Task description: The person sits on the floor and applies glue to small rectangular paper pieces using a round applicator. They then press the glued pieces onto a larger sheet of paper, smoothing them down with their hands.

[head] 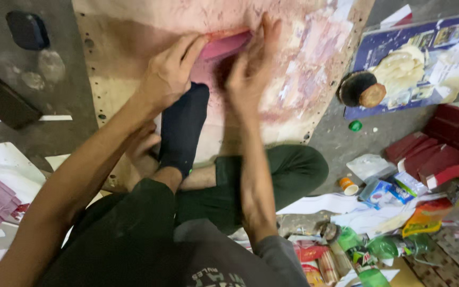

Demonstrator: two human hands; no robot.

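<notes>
The person sits on the floor with a stained wooden board (134, 64) in front of the crossed legs, and everything else is placed here from that board. Near its far middle lies a pink strip (224, 45). The left hand (168, 74) presses on the strip's left end with its fingers stretched out nearly flat and close together, gripping nothing. The right hand (251, 69) lies along the strip's right side, fingers straight and together, flat against the strip and the board; whether any fingertip hooks under the strip cannot be told. A foot in a dark sock (183, 127) rests on the board's near part, just below the hands.

Right of the board, a blue printed sheet (378, 48) carries a heap of pale yellow paste (402, 66) and a dark round brush (361, 89). A small green cap (355, 126) lies just below it. Further right are red boxes (436, 154), closed, so what they hold cannot be seen. Near the board's right near corner stands a small orange-and-white cup (348, 185), beside loose packets and green bottles (383, 247). Left of the board lies a dark blue pad (26, 29).
</notes>
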